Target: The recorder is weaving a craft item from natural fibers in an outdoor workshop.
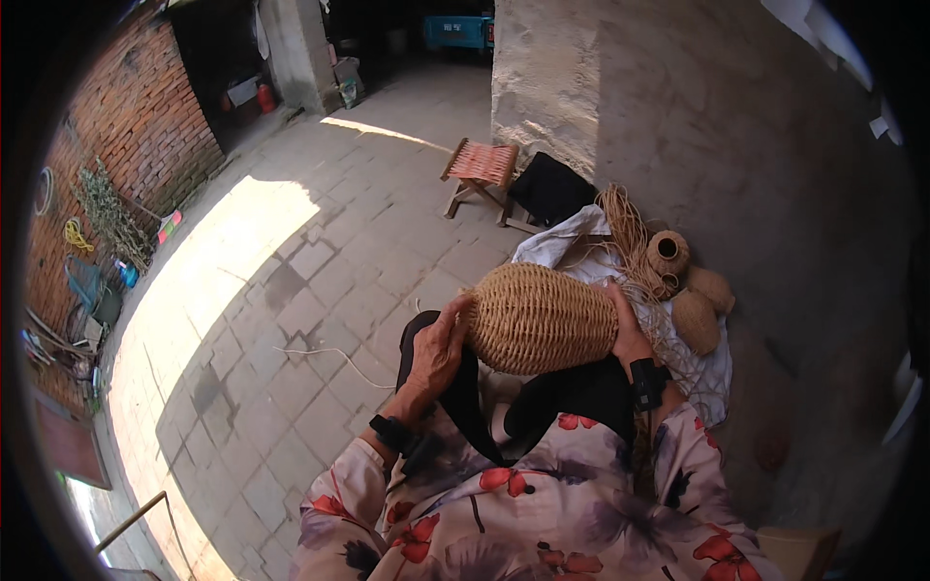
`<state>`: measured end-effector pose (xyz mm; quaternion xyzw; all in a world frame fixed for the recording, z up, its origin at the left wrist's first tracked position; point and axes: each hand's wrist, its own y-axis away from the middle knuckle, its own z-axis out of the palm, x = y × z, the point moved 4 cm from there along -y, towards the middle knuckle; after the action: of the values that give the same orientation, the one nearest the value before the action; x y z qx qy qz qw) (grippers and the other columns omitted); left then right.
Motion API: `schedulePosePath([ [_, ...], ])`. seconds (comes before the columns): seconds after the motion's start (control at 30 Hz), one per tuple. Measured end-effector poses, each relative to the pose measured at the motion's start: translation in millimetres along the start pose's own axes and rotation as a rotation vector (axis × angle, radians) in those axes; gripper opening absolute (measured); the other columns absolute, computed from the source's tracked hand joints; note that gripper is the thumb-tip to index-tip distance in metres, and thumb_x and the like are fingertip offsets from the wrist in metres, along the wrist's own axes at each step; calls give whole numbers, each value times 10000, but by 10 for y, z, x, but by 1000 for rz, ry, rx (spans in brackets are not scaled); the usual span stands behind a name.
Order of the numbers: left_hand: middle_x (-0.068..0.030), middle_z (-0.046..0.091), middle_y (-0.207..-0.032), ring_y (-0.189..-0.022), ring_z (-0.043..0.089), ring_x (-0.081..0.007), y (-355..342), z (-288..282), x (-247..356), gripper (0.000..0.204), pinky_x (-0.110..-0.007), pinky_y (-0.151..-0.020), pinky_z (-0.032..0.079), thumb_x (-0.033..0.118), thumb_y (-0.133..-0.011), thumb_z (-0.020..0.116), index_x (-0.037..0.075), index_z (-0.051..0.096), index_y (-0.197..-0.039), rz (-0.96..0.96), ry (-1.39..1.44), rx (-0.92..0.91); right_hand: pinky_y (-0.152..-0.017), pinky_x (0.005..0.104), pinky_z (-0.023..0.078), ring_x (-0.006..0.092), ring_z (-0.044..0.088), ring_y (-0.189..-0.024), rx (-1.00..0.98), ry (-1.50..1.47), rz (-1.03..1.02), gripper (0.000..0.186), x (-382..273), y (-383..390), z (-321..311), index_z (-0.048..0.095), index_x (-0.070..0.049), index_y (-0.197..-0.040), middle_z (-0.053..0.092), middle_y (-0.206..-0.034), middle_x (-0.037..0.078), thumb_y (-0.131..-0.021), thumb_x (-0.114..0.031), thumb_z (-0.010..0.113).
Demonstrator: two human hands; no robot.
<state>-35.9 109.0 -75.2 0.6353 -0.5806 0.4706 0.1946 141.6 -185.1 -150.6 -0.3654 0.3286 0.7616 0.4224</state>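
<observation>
A tan woven basket [542, 320], shaped like a rounded vase and made of twisted cord, lies on its side across my knees. My left hand [441, 341] presses its closed-together fingers against the basket's left end. At the opposite end my right hand [628, 324] grips the basket, its fingers partly hidden behind the weave. Between the two hands the basket is held level. One loose strand of cord [339, 356] trails over the paving to the left of my knee.
On my right a white cloth [712, 373] lies under a bundle of tan cord [625, 232], a small woven jar [668, 252] and rounded woven pieces [696, 321]. Ahead stand a folding stool [481, 163] and a black cloth item [552, 189] beside the wall [547, 77].
</observation>
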Motion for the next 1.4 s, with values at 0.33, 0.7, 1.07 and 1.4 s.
schedulePosePath([
  [0.33, -36, 653, -965, -878, 598, -102, -147, 160, -417, 205, -251, -809, 486, 111, -1004, 462, 27, 621, -1104, -282, 659, 80, -905, 473, 503, 246, 591, -1119, -26, -12, 230, 641, 221, 241, 166, 499, -173, -1381, 612, -1254, 35, -946, -638, 430],
  [0.7, -80, 653, -1008, -921, 610, -156, -113, 197, -331, 377, -287, -804, 490, 333, -913, 663, 51, 594, -1152, -572, 510, 9, -914, 404, 499, 187, 577, -1145, -1, 6, 100, 659, 629, 221, -109, 461, -168, -1419, 592, -1282, 8, -948, -628, 457],
  [1.07, -203, 440, -1422, -1254, 508, -293, -120, 23, -420, 589, -393, -1049, 403, 283, -967, 546, 72, 324, -1471, -385, 900, -347, -1037, 359, 436, 301, 538, -1236, -159, 781, -332, 836, 300, 518, -91, 398, 1, -1421, 556, -1342, 155, -673, 115, 755],
  [1.4, -141, 519, -1350, -1230, 504, -218, -104, -133, -321, 587, -336, -1027, 410, 259, -976, 509, 98, 290, -1497, -334, 792, -413, -466, 347, 437, 235, 583, -562, -7, 352, 327, 514, 708, 162, -315, 629, -85, -887, 634, -732, 108, -947, -562, 447],
])
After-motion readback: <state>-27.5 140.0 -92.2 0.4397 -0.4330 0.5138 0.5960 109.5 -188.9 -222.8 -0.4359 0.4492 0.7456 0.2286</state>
